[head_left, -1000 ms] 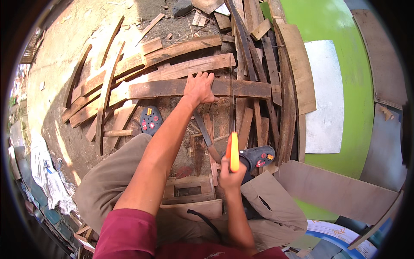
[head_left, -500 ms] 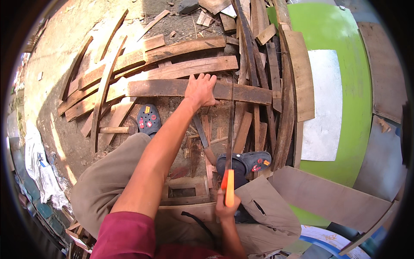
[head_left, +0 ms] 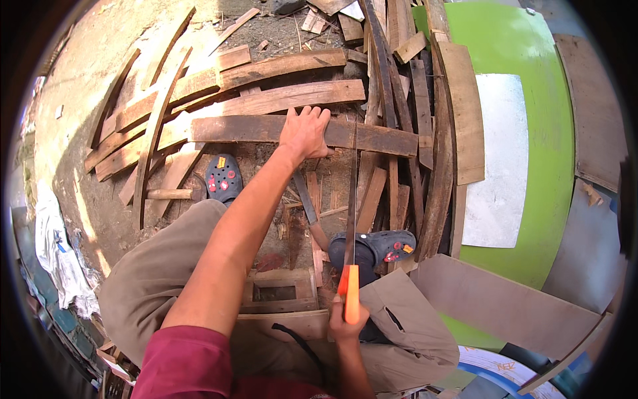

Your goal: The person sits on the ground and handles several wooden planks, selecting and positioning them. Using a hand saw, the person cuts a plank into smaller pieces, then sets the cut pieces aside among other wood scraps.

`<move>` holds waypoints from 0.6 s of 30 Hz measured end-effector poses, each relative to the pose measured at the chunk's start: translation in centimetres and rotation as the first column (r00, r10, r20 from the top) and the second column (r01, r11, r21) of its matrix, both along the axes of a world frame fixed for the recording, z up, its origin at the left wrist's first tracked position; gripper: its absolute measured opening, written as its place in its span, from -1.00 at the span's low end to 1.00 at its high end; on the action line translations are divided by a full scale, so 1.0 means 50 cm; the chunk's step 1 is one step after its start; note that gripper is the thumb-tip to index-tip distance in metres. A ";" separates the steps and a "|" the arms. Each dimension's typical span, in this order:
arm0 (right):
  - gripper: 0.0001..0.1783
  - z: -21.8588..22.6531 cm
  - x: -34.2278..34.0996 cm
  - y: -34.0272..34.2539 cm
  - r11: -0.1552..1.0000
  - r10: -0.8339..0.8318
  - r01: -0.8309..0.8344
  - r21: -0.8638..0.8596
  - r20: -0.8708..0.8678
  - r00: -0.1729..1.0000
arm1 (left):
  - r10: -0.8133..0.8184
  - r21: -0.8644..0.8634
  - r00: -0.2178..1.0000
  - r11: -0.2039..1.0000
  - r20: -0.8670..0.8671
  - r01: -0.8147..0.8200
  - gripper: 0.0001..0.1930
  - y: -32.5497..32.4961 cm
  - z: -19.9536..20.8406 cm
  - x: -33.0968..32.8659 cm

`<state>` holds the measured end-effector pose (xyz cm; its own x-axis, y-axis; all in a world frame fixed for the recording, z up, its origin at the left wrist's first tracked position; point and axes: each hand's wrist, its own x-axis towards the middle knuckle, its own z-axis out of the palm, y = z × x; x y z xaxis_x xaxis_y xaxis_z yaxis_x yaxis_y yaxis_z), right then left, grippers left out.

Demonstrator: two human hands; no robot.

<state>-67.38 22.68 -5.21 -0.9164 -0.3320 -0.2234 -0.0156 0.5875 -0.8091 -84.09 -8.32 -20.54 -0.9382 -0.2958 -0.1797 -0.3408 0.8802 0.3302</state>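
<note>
A dark brown wooden board lies crosswise ahead of me, resting over other timber. My left hand is clamped over it, fingers across the far edge and thumb at the near edge. My right hand is closed round the orange handle of a handsaw, low and near my lap. Its long, thin blade points away from me and crosses the board just right of my left hand. How deep the teeth sit in the wood, I cannot tell.
Long planks lie stacked beyond the board, and more timber runs along the right. My clogs stand on the ground among offcuts. A hammer lies at left. A green panel bears a silvery sheet.
The saw has slid slightly toward me against the board, with my right hand on its handle. My left hand keeps its hold, and the whole view has shifted a little.
</note>
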 end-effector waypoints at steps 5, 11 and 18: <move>-0.68 -0.126 -0.275 -0.237 0.991 -0.122 0.121 -0.050 -0.014 0.992 | -0.026 0.007 0.999 1.000 -0.033 0.026 -0.21 0.016 0.013 -0.021; -0.84 -0.036 -0.017 -0.028 1.000 -0.005 0.006 0.022 -0.024 1.000 | -0.001 -0.003 1.000 1.000 0.004 0.001 -0.21 0.010 -0.004 0.007; -0.71 -0.121 -0.274 -0.232 0.995 -0.102 0.102 -0.024 0.005 0.995 | -0.016 0.002 0.998 1.000 -0.062 0.016 -0.18 0.012 0.006 -0.012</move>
<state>-81.08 11.06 -11.24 -0.9449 -0.2427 -0.2195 0.0459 0.5658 -0.8232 -84.70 -7.71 -20.24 -0.9522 -0.2802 -0.1216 -0.3053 0.8844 0.3530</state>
